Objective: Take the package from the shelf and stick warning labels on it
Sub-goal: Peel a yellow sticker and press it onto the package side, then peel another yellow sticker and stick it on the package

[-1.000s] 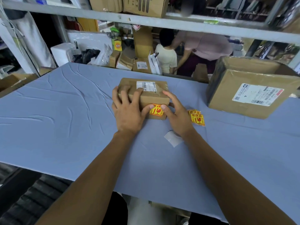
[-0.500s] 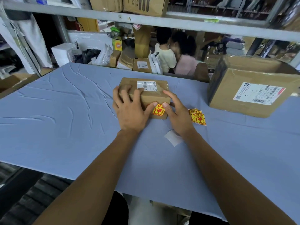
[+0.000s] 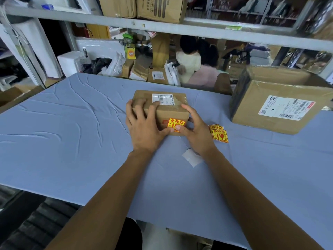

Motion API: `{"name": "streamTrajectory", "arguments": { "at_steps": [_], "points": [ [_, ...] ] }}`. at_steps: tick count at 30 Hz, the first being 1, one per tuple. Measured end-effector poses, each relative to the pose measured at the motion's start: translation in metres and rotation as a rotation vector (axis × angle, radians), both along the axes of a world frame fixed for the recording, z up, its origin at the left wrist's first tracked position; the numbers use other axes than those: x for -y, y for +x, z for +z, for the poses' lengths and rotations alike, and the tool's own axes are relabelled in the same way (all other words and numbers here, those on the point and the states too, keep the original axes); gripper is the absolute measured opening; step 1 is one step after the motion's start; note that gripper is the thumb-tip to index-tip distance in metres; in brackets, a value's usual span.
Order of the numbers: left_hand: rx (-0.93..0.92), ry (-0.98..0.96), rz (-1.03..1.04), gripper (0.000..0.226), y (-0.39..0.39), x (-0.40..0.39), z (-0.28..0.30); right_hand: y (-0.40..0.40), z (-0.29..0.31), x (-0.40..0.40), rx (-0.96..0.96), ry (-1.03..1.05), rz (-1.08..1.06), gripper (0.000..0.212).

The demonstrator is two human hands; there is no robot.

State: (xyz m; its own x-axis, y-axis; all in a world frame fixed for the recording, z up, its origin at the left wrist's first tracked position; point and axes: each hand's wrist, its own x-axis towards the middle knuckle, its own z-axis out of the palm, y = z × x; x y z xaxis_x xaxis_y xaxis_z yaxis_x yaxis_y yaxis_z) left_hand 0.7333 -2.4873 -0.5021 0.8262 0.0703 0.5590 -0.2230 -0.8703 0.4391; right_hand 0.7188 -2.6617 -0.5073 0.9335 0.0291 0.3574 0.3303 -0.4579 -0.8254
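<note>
A small brown cardboard package with a white barcode label on top sits mid-table on the blue cloth. A yellow and red warning label is stuck on its near face. My left hand grips the package's left side, fingers over the top, thumb at the label's lower edge. My right hand holds the right side, thumb pressing the label's lower right corner. Spare warning labels lie in a small stack just right of my right hand.
A large cardboard box stands at the right of the table. A white backing paper lies near my right wrist. A metal shelf beam crosses above with boxes on it. Two people and parcels are behind the table.
Both thumbs have slid lower along the warning label, baring more of its top. The package and the hands otherwise stay in place. The people behind the table have shifted.
</note>
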Motion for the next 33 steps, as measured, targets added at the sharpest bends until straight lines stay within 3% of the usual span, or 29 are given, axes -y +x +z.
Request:
{"name": "streamTrajectory", "arguments": {
  "at_steps": [4,9,14,24,26,29,31,33],
  "points": [
    [-0.004,-0.001,-0.011,0.091,-0.001,0.0,-0.001,-0.001,0.0,0.0,0.01,0.009,-0.01,0.045],
    [-0.02,0.004,-0.006,0.09,-0.001,0.0,0.0,-0.002,0.001,-0.001,-0.012,-0.011,0.002,0.057],
    [-0.041,0.034,-0.016,0.094,-0.005,0.0,0.001,-0.006,0.004,0.0,-0.032,0.004,0.013,0.053],
    [0.045,0.152,-0.086,0.062,-0.06,0.01,-0.003,-0.052,0.003,0.015,-0.12,0.111,-0.155,0.046],
    [-0.067,0.121,-0.236,0.057,-0.071,0.014,-0.005,-0.071,0.005,0.018,-0.145,0.127,-0.164,0.042],
    [-0.348,0.14,-0.475,0.072,-0.088,0.024,-0.006,-0.097,0.005,0.025,-0.209,0.08,-0.14,0.038],
    [-0.377,0.263,-0.517,0.069,-0.093,0.032,-0.006,-0.111,0.006,0.027,-0.235,-0.106,-0.1,0.04],
    [-0.395,0.237,-0.537,0.053,-0.096,0.038,-0.003,-0.117,0.006,0.026,-0.174,-0.285,-0.111,0.033]
  ]
}}
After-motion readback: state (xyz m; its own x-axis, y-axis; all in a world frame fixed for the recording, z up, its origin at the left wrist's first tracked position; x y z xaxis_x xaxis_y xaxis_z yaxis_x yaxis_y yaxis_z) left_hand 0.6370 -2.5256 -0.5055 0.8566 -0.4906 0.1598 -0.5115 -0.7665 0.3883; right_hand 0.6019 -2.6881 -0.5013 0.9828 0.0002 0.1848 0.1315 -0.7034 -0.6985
